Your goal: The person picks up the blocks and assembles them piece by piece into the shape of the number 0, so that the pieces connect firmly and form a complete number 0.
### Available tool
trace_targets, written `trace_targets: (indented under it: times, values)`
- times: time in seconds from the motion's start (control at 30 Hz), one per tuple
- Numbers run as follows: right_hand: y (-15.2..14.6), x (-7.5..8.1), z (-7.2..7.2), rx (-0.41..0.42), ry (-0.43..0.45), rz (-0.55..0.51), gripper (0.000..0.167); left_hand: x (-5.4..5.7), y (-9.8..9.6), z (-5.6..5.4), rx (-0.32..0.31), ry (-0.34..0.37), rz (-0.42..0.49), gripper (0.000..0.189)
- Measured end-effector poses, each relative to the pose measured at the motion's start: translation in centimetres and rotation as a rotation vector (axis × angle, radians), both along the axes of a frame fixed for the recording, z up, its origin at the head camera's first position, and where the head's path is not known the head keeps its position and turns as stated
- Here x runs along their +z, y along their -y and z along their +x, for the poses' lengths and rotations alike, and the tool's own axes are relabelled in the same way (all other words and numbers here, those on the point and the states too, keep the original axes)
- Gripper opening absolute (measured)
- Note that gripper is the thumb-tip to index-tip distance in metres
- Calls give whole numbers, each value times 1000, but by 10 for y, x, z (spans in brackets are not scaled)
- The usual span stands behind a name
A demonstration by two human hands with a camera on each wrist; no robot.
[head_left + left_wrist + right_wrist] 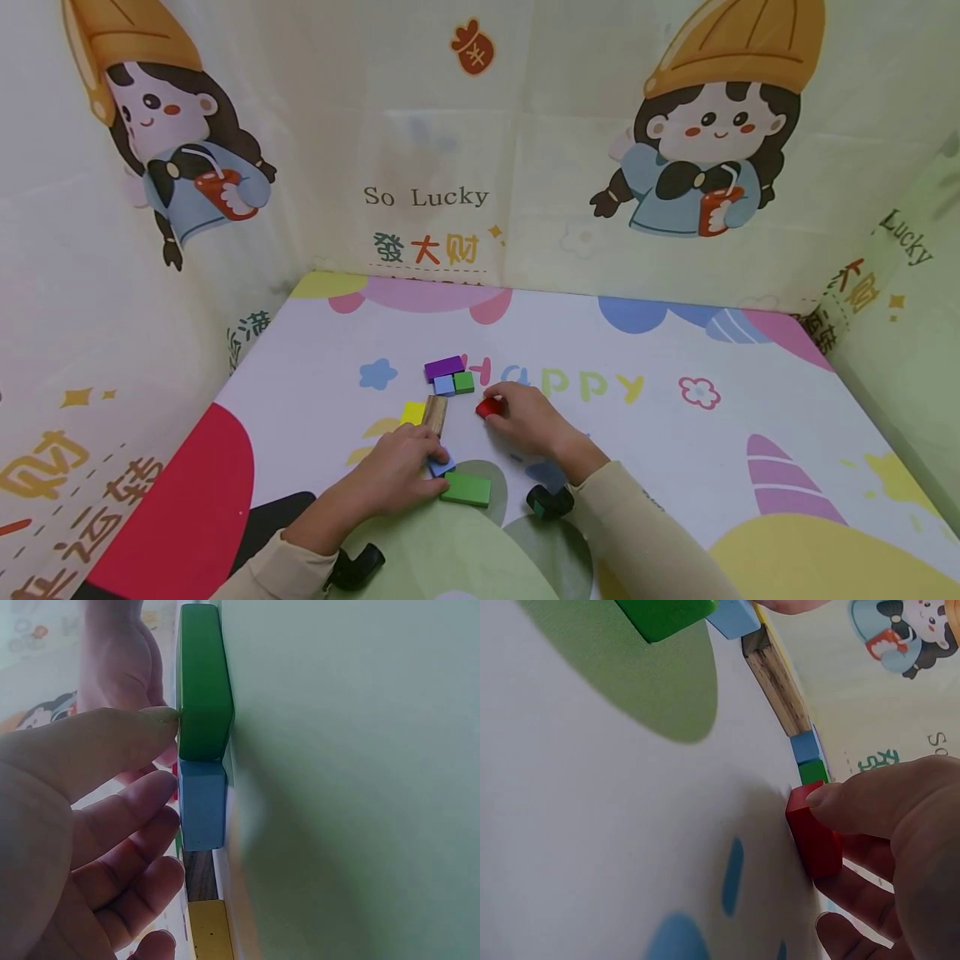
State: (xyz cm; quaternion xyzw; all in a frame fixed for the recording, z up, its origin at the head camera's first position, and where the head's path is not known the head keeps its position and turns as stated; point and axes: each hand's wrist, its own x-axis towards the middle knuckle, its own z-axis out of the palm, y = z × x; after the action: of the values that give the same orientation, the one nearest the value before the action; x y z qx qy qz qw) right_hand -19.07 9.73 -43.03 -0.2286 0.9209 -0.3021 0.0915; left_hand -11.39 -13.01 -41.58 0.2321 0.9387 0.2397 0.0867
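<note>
My right hand (534,417) pinches a red block (816,836) between thumb and fingers, low over the tabletop. Nearer to me, my left hand (401,471) has its thumb against a long green block (204,682). Its loosely bent fingertips are right at a blue block (204,806), which lies end to end with the green one. Partly behind the left hand are a wood-grain block (435,414) and a yellow block (412,412), side by side. Farther back, a small blue block (444,385) and a small green block (464,382) sit along a purple block (445,367).
A printed cloth (795,392) covers the table, with pale printed walls (555,167) behind and at both sides. Black wrist devices (550,502) are strapped at both sleeves.
</note>
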Motion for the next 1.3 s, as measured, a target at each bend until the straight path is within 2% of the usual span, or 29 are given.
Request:
trace_targets:
  times: [0.6,1.3]
  values:
    - [-3,2,3,-15,25,-9,38,0,0,-1,-1,3,2,20]
    - [-6,1,8,-18,6,-26,35,0,2,1,-8,-29,-2,20]
